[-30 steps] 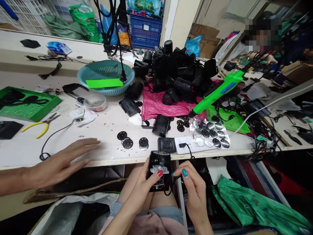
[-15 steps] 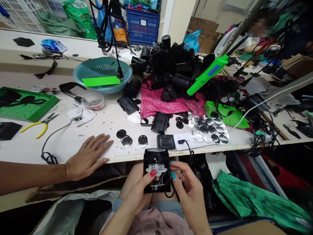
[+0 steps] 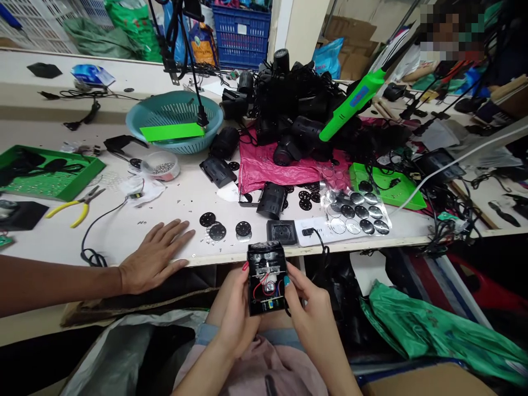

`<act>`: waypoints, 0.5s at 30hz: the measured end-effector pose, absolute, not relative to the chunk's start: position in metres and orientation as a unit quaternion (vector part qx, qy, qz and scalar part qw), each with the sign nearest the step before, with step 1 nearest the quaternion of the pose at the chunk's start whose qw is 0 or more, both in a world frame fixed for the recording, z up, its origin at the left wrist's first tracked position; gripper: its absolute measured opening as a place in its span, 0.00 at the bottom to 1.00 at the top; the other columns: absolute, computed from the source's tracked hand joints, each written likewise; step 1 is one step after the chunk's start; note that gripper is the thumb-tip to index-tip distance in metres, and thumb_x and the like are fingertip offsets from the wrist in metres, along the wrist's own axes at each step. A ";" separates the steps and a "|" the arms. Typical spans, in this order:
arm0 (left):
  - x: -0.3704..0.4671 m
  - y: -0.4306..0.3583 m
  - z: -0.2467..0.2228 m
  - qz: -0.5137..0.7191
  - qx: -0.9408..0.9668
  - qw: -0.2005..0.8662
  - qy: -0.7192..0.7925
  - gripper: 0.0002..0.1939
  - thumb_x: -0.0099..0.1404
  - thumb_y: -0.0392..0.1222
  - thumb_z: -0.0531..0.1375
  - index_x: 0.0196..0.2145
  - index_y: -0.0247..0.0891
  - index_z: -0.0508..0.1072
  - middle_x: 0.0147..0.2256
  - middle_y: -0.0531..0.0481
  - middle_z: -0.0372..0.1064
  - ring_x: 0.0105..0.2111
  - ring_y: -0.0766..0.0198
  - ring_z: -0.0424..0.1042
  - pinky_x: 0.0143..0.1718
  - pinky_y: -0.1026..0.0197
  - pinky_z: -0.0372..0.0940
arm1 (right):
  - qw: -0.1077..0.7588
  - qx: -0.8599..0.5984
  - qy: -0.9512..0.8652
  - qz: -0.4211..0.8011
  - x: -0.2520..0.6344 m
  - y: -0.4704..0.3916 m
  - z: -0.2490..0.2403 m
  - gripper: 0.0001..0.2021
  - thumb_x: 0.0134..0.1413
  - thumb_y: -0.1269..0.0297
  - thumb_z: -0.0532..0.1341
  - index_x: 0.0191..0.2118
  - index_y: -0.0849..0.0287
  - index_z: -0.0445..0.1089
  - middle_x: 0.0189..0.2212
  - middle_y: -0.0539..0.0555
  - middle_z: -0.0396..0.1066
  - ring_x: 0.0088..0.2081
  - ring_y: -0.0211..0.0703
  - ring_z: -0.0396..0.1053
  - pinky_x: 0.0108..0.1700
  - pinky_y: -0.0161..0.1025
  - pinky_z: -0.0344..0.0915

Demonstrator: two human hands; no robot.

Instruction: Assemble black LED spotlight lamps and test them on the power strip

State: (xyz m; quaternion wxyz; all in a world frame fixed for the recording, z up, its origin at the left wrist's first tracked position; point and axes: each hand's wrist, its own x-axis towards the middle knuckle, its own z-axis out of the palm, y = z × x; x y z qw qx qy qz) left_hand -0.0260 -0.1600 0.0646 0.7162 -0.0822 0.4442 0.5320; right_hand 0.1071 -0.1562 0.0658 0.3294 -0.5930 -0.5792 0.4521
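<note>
Over my lap, at the bench edge, I hold an open black device housing [image 3: 256, 294]. Inside it show red and blue wires, a small silvery round part [image 3: 269, 286] and a circuit board at the near end. My left hand [image 3: 237, 311] grips the left side, thumb along the edge. My right hand [image 3: 311, 305] closes on the right side, thumb on the rim and fingers partly hidden behind. A black cord hangs beside the right fingers. Just beyond the housing, a square black part [image 3: 281, 232] lies on the bench by a white power strip [image 3: 307, 231].
Another person's hand [image 3: 152, 256] lies flat on the bench at left, near yellow-handled pliers [image 3: 78, 212]. Black discs [image 3: 216, 231], a blue-green basket [image 3: 136, 118] and piled black devices [image 3: 284, 104] stand beyond. A green soldering iron [image 3: 352, 104] hangs overhead at right.
The housing has tilted, bringing its wires and silvery part into clearer view. My left thumb has moved from the clear plastic piece to the side. My right fingers have closed on the right side.
</note>
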 end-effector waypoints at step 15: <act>-0.034 -0.169 0.051 0.539 0.070 0.716 0.437 0.22 0.55 0.52 0.69 0.45 0.39 0.79 0.38 0.48 0.81 0.47 0.48 0.76 0.52 0.51 0.68 | 0.321 -0.565 -0.667 0.363 0.105 -0.164 0.071 0.22 0.65 0.66 0.51 0.62 0.60 0.65 0.46 0.60 0.77 0.44 0.46 0.76 0.46 0.38 0.73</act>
